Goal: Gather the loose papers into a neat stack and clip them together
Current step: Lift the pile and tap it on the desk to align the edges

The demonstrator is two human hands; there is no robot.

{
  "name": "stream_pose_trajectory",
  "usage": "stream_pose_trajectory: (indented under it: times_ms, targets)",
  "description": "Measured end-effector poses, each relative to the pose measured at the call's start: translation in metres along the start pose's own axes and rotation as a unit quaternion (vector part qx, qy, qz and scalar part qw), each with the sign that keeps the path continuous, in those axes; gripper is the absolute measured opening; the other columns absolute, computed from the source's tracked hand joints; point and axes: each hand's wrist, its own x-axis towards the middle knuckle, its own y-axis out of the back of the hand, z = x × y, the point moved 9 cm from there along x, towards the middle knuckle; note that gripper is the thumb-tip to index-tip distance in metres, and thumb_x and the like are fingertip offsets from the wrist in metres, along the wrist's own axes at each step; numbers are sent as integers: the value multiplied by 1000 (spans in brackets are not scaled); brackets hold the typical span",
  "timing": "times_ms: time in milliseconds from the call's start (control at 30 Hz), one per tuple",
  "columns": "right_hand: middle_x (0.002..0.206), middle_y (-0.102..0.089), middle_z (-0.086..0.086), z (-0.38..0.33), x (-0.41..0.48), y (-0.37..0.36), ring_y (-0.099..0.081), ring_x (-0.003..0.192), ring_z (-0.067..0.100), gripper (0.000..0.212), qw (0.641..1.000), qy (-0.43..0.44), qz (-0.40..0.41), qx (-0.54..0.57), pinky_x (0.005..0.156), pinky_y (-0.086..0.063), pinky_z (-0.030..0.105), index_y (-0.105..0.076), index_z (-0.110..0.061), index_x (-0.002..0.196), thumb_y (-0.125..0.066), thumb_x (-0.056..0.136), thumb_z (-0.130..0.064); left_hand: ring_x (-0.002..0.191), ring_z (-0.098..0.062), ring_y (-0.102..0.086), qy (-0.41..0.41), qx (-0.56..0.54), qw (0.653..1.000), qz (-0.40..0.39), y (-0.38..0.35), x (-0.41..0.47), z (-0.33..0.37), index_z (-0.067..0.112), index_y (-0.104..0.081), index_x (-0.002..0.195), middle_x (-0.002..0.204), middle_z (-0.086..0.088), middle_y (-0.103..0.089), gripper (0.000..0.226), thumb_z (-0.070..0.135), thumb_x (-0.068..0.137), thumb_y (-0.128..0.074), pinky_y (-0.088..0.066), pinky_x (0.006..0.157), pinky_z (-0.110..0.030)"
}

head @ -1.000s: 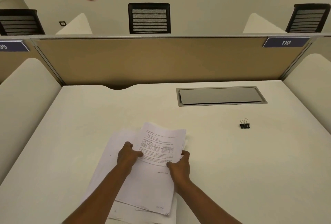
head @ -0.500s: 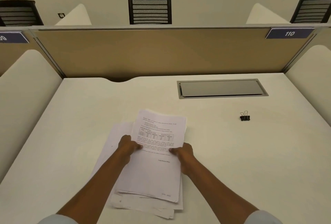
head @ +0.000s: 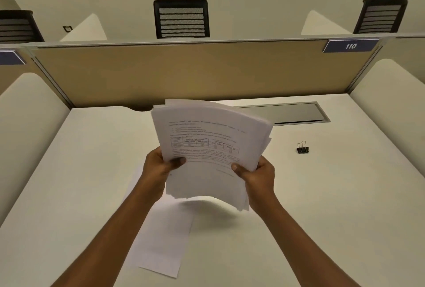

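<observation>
Most of the papers (head: 211, 149) have come up off the counter (head: 322, 217); half a second ago they lay flat under both palms, and now the bundle is held in the air, tilted toward the person. That looks like the gathering is nearly done and the squaring-up is about to start.

Taking the lifted bundle as the landmark and going from its left: one sheet (head: 161, 240) has been left behind on the counter, lying below and to the left of the bundle, partly under the left forearm. It will need collecting before anything gets clipped. The left hand (head: 158, 167) is pinching the bundle's left edge, thumb on the printed face and fingers behind. The bundle itself bows upward in the middle, its top page showing lines of text and a small table, and the edges are plainly uneven, with sheets fanned out at the top right corner and along the bottom. The right hand (head: 257, 176) pinches the lower right edge the same way, thumb on top. Well to the right of the bundle, alone on the counter, sits the black binder clip (head: 302, 148), untouched.
</observation>
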Motion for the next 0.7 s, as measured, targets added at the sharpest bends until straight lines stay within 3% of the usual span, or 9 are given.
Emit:
stream_pose_trajectory:
  times_ms: [100,200,333,500,600,700]
  targets:
    - [82,-71,-2,7,-5,10,-68,77,15,29,999,20,12,-23,64,-57,24,-67,-20,81,-74,73,6,95,-32,-67,0,-11,1000,-26,-7,-1,-8,28,-74,91,100,0,-74,37,14,59,-84,-57,81,-44]
    - [77,-70,0,35,-7,20,-67,76,19,28,999,-6,26,-44,64,-57,25,-66,-20,78,-75,73,5,99,-30,-67,32,-1,999,-41,-13,-3,-34,26,-74,95,101,-3,-74,56,33,43,-93,-59,80,-43]
    - [82,-73,7,60,-9,23,-69,83,29,27,997,-26,16,-76,73,-60,40,-70,-20,80,-73,74,6,103,-26,-66,43,34,996,-75,-25,-5,-54,30,-68,107,109,-4,-71,55,29,55,-86,-57,87,-46]
    - [85,-72,-2,58,-8,17,-70,78,8,35,998,-33,18,-54,68,-57,22,-68,-25,82,-70,76,9,105,-30,-65,47,34,997,-56,-26,-1,-56,34,-71,101,108,-4,-72,42,23,62,-83,-56,89,-49]
    - [82,-72,-3,57,-6,17,-70,77,10,35,998,-29,18,-44,67,-57,21,-69,-24,80,-70,75,11,101,-28,-66,43,28,998,-39,-23,1,-55,34,-71,98,105,-3,-73,41,19,61,-82,-56,87,-48]
    - [81,-72,-1,55,-7,19,-68,78,12,31,999,-7,8,-41,66,-57,22,-68,-24,82,-71,68,4,100,-25,-67,29,33,998,-37,-24,-4,-57,37,-70,98,104,1,-73,47,29,54,-86,-59,82,-40]
